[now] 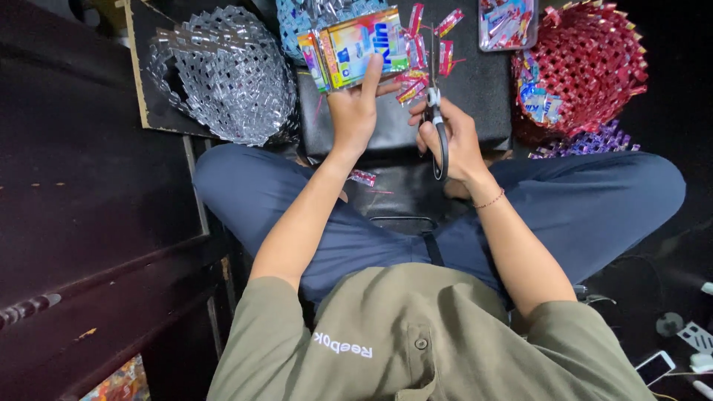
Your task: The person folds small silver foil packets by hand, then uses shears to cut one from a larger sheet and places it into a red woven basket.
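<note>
From the head camera I look down at my crossed legs in blue trousers (594, 200) and the black surface (475, 96) before me. My left hand (355, 111) is clenched on a stack of bright wrappers (355, 46), thumb on top, holding it flat just above the surface's far edge. My right hand (453, 137) grips black-handled scissors (437, 122), fingers through the loops; the blades point away from me, just right of the wrappers, and I cannot tell how far the blades stand apart. Red and pink strips (425, 56) lie scattered on the surface beyond the blades. One small scrap (363, 177) rests near my left forearm. A silver woven basket (230, 74) sits to the left, a red woven basket (583, 63) to the right with some wrappers inside. A clear tray (507, 24) of strips is between the red basket and the wrappers. A phone (655, 367) lies on the floor at lower right.
</note>
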